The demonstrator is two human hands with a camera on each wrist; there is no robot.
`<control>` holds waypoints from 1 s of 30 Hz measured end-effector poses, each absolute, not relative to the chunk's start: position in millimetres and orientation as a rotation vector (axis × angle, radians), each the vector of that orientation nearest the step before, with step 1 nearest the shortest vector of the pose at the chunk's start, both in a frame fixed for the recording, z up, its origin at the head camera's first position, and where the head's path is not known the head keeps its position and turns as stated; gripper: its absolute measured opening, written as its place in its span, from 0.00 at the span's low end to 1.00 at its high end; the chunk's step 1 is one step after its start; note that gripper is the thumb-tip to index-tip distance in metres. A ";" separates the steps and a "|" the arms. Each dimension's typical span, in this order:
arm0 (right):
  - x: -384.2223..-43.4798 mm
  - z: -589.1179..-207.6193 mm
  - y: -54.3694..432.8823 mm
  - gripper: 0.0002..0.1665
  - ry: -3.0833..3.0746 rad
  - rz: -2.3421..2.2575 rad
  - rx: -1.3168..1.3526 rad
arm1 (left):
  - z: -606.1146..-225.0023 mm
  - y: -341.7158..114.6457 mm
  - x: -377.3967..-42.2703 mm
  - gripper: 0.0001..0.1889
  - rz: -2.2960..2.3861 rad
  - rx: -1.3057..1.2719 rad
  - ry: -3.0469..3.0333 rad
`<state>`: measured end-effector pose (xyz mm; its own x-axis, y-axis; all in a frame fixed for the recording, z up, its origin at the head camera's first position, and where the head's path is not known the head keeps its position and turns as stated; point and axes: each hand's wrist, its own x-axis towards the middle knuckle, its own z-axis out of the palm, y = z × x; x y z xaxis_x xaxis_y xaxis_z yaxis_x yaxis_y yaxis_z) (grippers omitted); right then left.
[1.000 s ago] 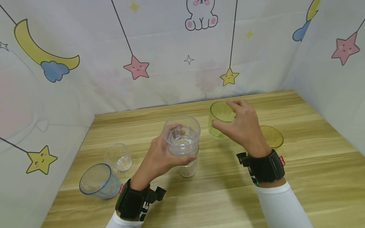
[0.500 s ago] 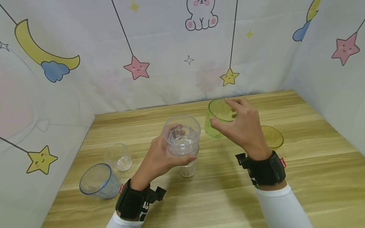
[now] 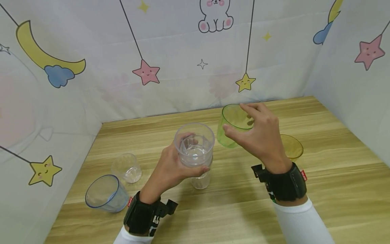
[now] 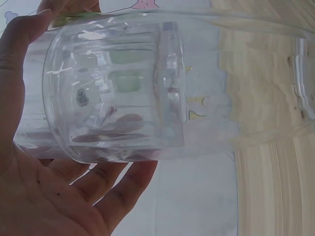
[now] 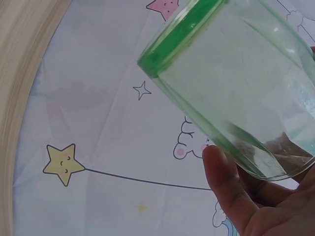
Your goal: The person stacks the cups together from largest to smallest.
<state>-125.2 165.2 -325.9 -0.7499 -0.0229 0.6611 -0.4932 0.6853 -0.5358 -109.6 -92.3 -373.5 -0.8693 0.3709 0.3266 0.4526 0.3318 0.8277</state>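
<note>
In the head view, my left hand [image 3: 170, 166] grips a clear plastic cup [image 3: 196, 152] near the middle of the table. The left wrist view shows it nested in the mouth of another clear cup [image 4: 256, 83], fingers and thumb wrapped about the overlap. To the right, my right hand [image 3: 260, 132] holds a green transparent cup [image 3: 226, 132] by its upper part, thumb on the near side and fingers across the far rim. The right wrist view has the green cup tilted across the picture, its thick green base away from the thumb.
At the left of the wooden table [image 3: 231, 217] stand a small clear cup [image 3: 126, 167] and a bluish cup [image 3: 106, 195] with a blue rim. An amber cup [image 3: 290, 147] is partly hidden behind my right wrist. Printed cloth walls [image 3: 176, 98] close in the back and sides.
My right hand has raised the green cup a little and shifted it slightly leftward, toward the clear cups. The left hand and its cups have stayed put.
</note>
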 end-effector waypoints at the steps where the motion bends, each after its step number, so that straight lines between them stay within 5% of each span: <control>1: -124.8 -325.5 164.9 0.40 -2.258 0.965 0.396 | -373.7 -92.3 -109.7 0.47 -1.592 -0.774 -2.498; 30: -112.9 -312.5 158.1 0.41 -2.075 1.015 0.446 | -373.8 -92.4 -110.0 0.47 -1.584 -0.783 -2.489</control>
<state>-112.9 158.1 -312.5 -0.6435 0.0210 0.7651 -0.5910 0.6216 -0.5141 -110.0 -92.4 -373.8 -0.8647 0.3710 0.3385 0.4638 0.3311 0.8218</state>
